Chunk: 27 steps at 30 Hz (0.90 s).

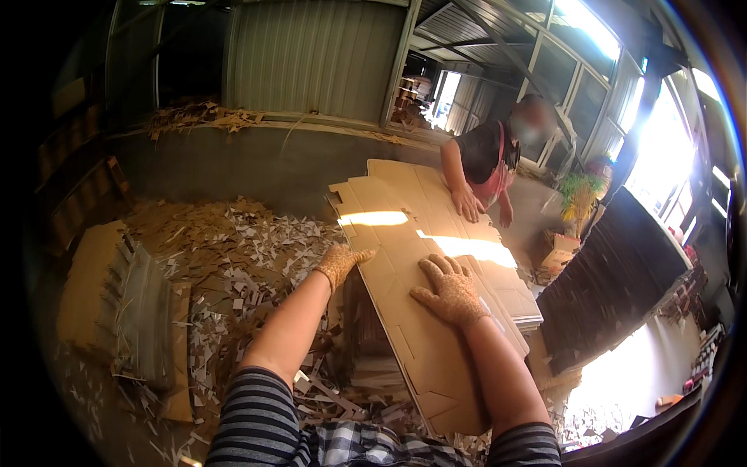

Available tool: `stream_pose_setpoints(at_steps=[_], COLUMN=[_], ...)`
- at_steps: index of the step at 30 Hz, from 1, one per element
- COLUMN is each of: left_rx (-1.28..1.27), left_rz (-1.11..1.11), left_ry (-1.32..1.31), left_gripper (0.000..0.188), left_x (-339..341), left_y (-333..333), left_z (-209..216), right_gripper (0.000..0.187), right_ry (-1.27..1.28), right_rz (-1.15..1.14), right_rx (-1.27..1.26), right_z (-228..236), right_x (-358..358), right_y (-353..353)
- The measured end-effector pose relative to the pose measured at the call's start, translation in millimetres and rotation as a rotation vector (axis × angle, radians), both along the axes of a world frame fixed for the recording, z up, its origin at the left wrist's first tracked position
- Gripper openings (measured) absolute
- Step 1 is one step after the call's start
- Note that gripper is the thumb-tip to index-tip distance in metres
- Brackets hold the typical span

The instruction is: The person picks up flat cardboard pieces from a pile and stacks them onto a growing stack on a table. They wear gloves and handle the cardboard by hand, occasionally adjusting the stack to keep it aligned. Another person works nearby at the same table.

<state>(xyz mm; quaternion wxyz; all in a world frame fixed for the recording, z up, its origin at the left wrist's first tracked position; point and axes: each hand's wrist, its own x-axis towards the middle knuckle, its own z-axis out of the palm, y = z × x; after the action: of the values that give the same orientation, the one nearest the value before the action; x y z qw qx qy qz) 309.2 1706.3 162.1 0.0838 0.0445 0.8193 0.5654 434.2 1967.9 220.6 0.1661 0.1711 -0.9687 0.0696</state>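
Observation:
A large flat brown cardboard sheet (401,311), die-cut with slots and flaps, lies on a stack in front of me. My left hand (340,266), in a tan speckled glove, grips its left edge with the thumb on top; the fingers below are partly hidden. My right hand (451,292), gloved alike, rests on the sheet's upper face with its fingers spread. Across the stack, a co-worker's bare hand (468,202) rests on the far part of the cardboard. Two bright patches of sunlight cross the sheets.
Cardboard scraps (257,249) litter the floor to the left. A bundle of cardboard (128,303) stands farther left. A co-worker (490,159) in a pink apron stands beyond the sheets. On the right are a tall dark stack (615,272), a small carton (556,253) and a plant (580,194).

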Motion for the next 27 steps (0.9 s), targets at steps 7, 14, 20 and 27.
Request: stream_pose_setpoints(at_steps=[7, 14, 20, 27], left_rx=[-0.335, -0.248, 0.456, -0.171], left_rz=[0.053, 0.026, 0.305, 0.177], left_ry=[0.34, 0.13, 0.023, 0.313], left_gripper=[0.065, 0.067, 0.048, 0.041], left_x=[0.6, -16.4, -62.4, -92.5], left_y=[-1.9, 0.9, -7.3, 0.9], left_z=[18.2, 7.5, -20.1, -2.3], right_gripper=[0.069, 0.073, 0.073, 0.077], right_ry=[0.007, -0.084, -0.091, -0.099], right_rz=[-0.007, -0.157, -0.18, -0.197], right_rx=[0.03, 0.022, 0.039, 0.02], right_z=[-0.5, 7.0, 3.1, 4.2], right_x=[-3.7, -28.6, -32.4, -25.5], right_y=[-4.2, -28.1, -27.5, -20.1])
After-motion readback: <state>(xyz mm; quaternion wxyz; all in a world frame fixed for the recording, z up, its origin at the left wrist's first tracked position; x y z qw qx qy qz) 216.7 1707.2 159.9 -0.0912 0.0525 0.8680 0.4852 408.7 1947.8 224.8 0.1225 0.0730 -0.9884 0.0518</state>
